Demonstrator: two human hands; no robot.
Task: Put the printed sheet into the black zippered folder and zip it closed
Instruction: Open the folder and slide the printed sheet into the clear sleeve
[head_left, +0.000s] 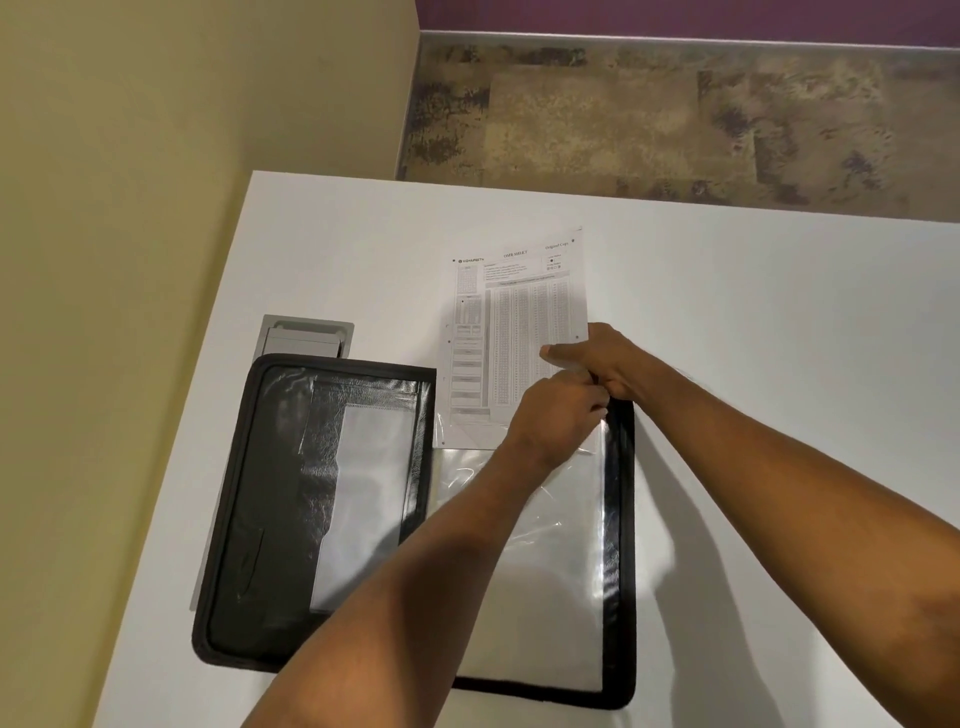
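Observation:
The black zippered folder (260, 499) lies open flat on the white table (753, 322). Its left half shows black pockets, its right half a clear plastic sleeve (561, 571). The printed sheet (514, 332) stands out past the sleeve's top edge, with its lower end inside the sleeve. My right hand (608, 364) pinches the sheet's right edge near the folder's top right corner. My left hand (556, 415) grips the sleeve's top edge just below it. The two hands touch.
A grey cable hatch (306, 335) is set into the table just behind the folder's left half. A yellow wall runs along the table's left side. Patterned carpet lies beyond the far edge.

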